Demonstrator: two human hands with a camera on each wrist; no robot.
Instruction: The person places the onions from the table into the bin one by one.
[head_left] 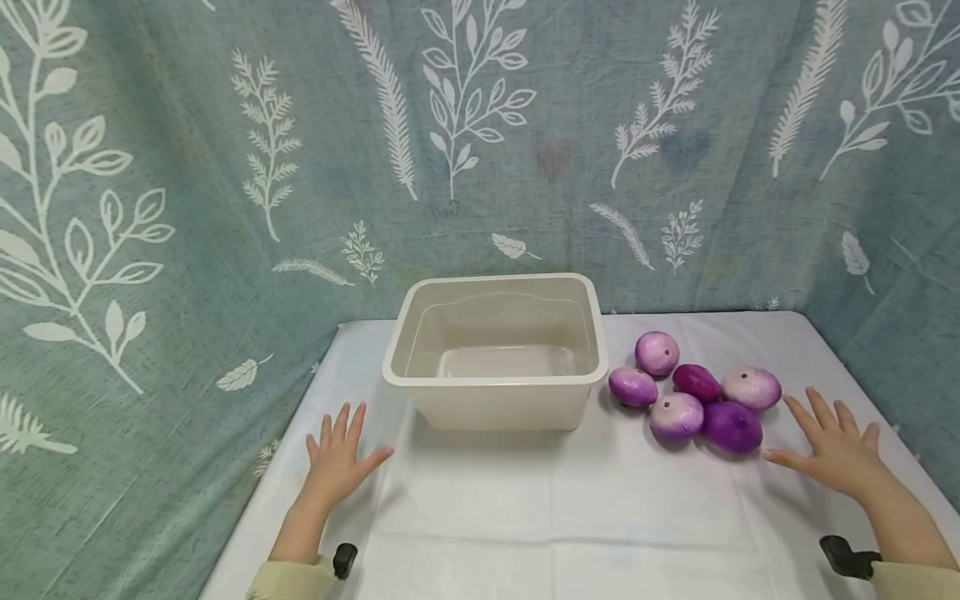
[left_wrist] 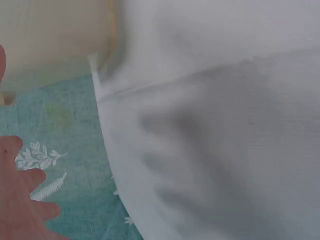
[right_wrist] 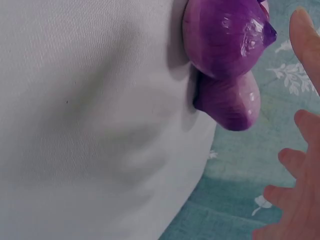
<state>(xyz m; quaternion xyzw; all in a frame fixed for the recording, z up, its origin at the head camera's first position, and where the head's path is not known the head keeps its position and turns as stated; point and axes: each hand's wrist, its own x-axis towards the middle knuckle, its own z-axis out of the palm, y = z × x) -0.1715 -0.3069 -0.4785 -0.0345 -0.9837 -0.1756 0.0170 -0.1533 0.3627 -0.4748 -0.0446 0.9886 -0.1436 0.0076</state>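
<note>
My left hand (head_left: 335, 467) is spread over the left side of the table, fingers straight, holding nothing. It is to the left of and nearer than a cream plastic tub (head_left: 495, 404), whose visible inside holds nothing. My right hand (head_left: 840, 450) is also spread, just right of a cluster of purple onions, and grips none. Nearest to it are a dark purple onion (head_left: 732, 427) and a pale onion (head_left: 752, 388). Others in the cluster are a magenta onion (head_left: 697, 382), a two-tone onion (head_left: 677, 417), a lilac onion (head_left: 633, 387) and a round pinkish onion (head_left: 657, 353).
A white cloth (head_left: 555, 517) covers the table. Green-blue fabric (head_left: 480, 225) with white leaf prints hangs behind and along both sides. The tub stands near the table's back edge, with the onions close to its right side. A black band shows at each wrist.
</note>
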